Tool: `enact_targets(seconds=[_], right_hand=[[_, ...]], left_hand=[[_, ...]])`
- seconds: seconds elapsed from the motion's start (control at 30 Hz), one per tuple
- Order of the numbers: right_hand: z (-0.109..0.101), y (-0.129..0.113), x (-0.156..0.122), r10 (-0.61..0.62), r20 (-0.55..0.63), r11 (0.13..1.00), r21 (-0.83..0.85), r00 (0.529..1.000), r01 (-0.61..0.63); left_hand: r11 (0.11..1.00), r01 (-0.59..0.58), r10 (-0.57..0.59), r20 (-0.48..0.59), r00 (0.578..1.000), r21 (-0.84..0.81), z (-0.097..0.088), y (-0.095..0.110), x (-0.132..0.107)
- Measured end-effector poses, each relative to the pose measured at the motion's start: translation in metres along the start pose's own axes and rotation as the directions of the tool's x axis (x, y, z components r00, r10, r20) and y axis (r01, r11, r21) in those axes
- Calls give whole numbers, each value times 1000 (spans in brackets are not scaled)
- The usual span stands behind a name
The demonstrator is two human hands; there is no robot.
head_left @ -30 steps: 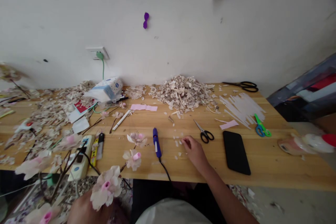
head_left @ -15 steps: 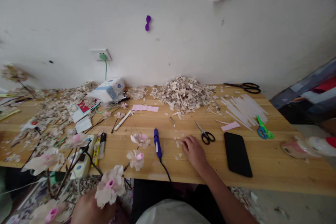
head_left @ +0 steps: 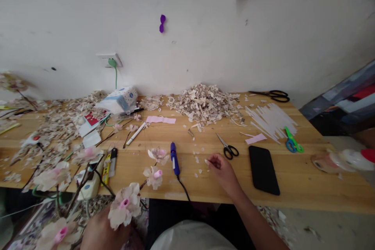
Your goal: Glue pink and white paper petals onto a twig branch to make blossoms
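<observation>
My left hand (head_left: 99,228) is at the bottom left, below the table edge, closed around the stem of a branch of artificial flowers; its fingers are mostly hidden. Pale blossoms with pink centres, one large flower (head_left: 125,206) among them, spread over and around that hand. My right hand (head_left: 221,168) is just above the table with thumb and fingers pinched on a small pale petal (head_left: 206,162). Several more petal bits lie loose left of it. A blue glue gun (head_left: 175,160) lies between the flowers and my right hand. Black-handled scissors (head_left: 230,150) lie just behind that hand.
A heap of dried petals (head_left: 205,103) sits against the wall. A black phone (head_left: 264,170), white strips (head_left: 272,119), green-blue scissors (head_left: 291,142) and a bottle (head_left: 331,162) are at right. At left are a tissue pack (head_left: 118,99), power strip (head_left: 89,187) and cutter (head_left: 113,162).
My right hand has lifted slightly and drawn right, its fingers now curled in a pinch on a small petal. The flower branch in my left hand has shifted slightly right.
</observation>
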State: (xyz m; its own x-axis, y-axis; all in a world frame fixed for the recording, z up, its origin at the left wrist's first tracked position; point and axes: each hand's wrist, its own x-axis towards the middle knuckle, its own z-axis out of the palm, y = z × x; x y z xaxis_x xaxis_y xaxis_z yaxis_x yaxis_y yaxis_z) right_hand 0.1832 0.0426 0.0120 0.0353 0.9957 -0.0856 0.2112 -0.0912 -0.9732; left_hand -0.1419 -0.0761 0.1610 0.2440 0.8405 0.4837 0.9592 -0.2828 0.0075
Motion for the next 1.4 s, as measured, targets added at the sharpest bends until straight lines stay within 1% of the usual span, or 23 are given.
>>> enact_targets(seconds=[0.07, 0.1, 0.17, 0.3, 0.4, 0.5, 0.57, 0.63, 0.73, 0.77, 0.83, 0.9, 0.97, 1.03, 1.13, 1.2, 1.27, 1.3, 1.33, 1.4], right_hand=[[-5, -17, -11, 16, 23, 997, 69, 1000, -18], [-7, -26, -18, 25, 32, 995, 98, 999, -28], [-11, -46, -33, 38, 48, 989, 144, 998, -44], [-16, -82, -62, 41, 57, 973, 226, 998, -53], [-17, -101, -78, 36, 70, 948, 313, 997, -56], [-21, -114, -87, 26, 91, 948, 315, 996, -53], [-24, -123, -92, -32, 88, 962, 273, 996, 7], [-28, -133, -97, -151, 60, 968, 212, 987, 135], [-30, -150, -105, -366, 32, 924, 129, 930, 359], [-28, -156, -108, -406, 18, 909, 109, 914, 402], [-22, -165, -114, -441, -15, 894, 72, 897, 441], [-15, -170, -117, -442, -42, 896, 34, 896, 443], [-8, -172, -119, -456, -32, 890, 8, 890, 456], [-5, -171, -118, -488, -32, 872, -46, 872, 487], [-9, -170, -115, -579, -45, 808, -163, 814, 566], [-14, -170, -112, -651, 13, 744, -189, 759, 641], [-19, -170, -109, -692, 91, 696, -178, 716, 696], [-20, -169, -108, -700, 116, 683, -177, 704, 709], [-21, -169, -107, -701, 126, 680, -180, 702, 711], [-19, -167, -106, -696, 101, 687, -196, 711, 700]], left_hand=[[994, -104, 104, 5, 995, 30, 1, 1, 1], [990, -138, 138, 8, 990, 42, 1, 1, 2], [987, -154, 154, 3, 988, 48, 0, 4, 4], [985, -172, 172, -11, 985, 3, -3, 10, 11], [984, -174, 174, -7, 985, -47, -6, 17, 16], [983, -158, 159, 6, 987, -90, -10, 26, 22], [979, -167, 170, 17, 985, -116, -12, 32, 26], [974, -186, 190, 22, 981, -133, -15, 36, 29], [964, -230, 235, 25, 972, -134, -17, 39, 30], [961, -243, 249, 31, 968, -130, -17, 38, 29], [956, -265, 272, 43, 961, -126, -17, 37, 25], [953, -278, 285, 45, 957, -121, -15, 37, 22], [953, -281, 288, 46, 957, -111, -14, 39, 20], [961, -257, 264, 57, 963, -105, -12, 44, 20], [966, -224, 235, 74, 969, -128, -9, 49, 20], [965, -230, 241, 84, 967, -124, -7, 51, 18], [963, -253, 260, 79, 962, -88, -5, 50, 15], [962, -266, 270, 75, 960, -68, -4, 50, 14], [959, -278, 281, 67, 957, -48, -4, 49, 13], [956, -293, 293, 66, 954, -17, -3, 49, 12]])
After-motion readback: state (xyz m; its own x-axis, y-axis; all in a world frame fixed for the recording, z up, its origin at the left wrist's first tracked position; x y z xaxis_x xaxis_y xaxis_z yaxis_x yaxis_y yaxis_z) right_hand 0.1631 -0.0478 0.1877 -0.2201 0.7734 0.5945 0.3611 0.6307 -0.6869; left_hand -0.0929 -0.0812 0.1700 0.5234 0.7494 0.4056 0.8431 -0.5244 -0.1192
